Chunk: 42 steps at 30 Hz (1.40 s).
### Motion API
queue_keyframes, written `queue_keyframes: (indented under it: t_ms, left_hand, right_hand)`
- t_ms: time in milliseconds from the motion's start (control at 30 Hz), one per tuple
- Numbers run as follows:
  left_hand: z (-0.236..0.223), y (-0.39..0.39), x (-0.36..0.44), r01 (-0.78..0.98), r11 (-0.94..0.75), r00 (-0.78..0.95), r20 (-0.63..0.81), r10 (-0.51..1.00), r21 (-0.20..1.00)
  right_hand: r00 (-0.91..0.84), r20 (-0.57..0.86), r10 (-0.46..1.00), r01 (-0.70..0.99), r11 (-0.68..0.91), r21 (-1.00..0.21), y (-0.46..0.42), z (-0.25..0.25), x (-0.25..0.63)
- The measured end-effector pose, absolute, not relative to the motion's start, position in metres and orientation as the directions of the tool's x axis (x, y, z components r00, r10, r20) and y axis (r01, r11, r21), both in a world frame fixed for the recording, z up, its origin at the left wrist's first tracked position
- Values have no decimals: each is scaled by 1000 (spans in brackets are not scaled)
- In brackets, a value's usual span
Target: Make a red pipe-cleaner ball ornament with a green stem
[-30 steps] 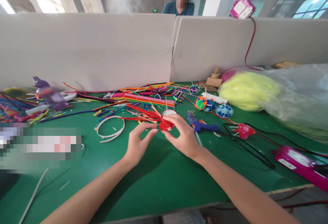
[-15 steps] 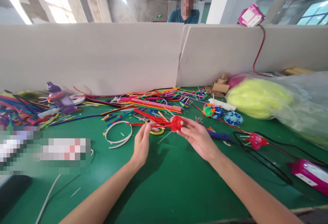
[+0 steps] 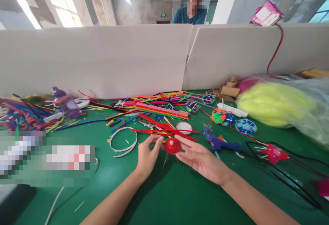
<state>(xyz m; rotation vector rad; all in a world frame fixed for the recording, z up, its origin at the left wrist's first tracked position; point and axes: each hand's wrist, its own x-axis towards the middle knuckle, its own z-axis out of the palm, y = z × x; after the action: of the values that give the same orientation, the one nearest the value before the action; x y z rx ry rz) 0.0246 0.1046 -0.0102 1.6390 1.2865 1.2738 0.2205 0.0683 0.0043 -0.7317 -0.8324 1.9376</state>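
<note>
A small red ball-shaped piece (image 3: 172,145) with thin sticks poking out of it sits between my two hands, just above the green table (image 3: 164,197). My right hand (image 3: 200,159) lies palm up with fingers stretched, its fingertips against the red piece. My left hand (image 3: 147,153) pinches toward the piece from the left, thumb and forefinger closed near it. Red pipe cleaners (image 3: 159,126) lie just behind my hands, beside a white perforated disc (image 3: 184,127).
A blue glue gun (image 3: 220,142) lies right of my hands, with coloured balls (image 3: 220,116), a red spiked piece (image 3: 273,153) and black cable. A white headband (image 3: 122,142) and purple bottle (image 3: 65,103) sit left. Yellow fluff in a plastic bag (image 3: 277,103) fills the right. A person sits behind the divider.
The red piece has come down and nearer to me with both hands. My right hand has opened flatter under it, and the view has shifted left.
</note>
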Motion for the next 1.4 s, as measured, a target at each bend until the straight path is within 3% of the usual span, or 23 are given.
queue_keyframes:
  t_ms: [233,467,600,700,800,1000,1167,1267,1400]
  left_hand:
    - [-14,103,26,260,-249,150,216,965,933]
    - [-16,104,28,242,-202,146,170,975,949]
    - [-18,104,27,238,-183,162,146,976,954]
    - [-20,103,25,263,-177,192,129,973,948]
    - [-22,103,24,280,-170,198,117,973,945]
    - [-27,101,24,265,-134,240,69,968,955]
    - [-28,101,23,287,-156,257,81,963,945]
    - [-26,100,22,292,-167,258,91,962,942]
    - [-25,99,22,306,-188,260,108,960,933]
  right_hand:
    - [-464,-216,859,-438,-434,-787,67,7,220]
    - [-279,-312,908,-160,-364,-918,70,8,220]
    - [-43,-127,991,59,-125,-990,76,-3,223]
    - [52,13,999,263,-1,-965,80,-7,229]
    - [75,232,970,525,159,-836,86,1,235]
    - [-213,302,929,807,342,-482,135,33,224]
    - [-437,252,863,817,499,-290,209,25,181]
    - [-466,118,877,884,467,21,242,13,159]
    - [-453,115,884,889,437,139,263,4,149]
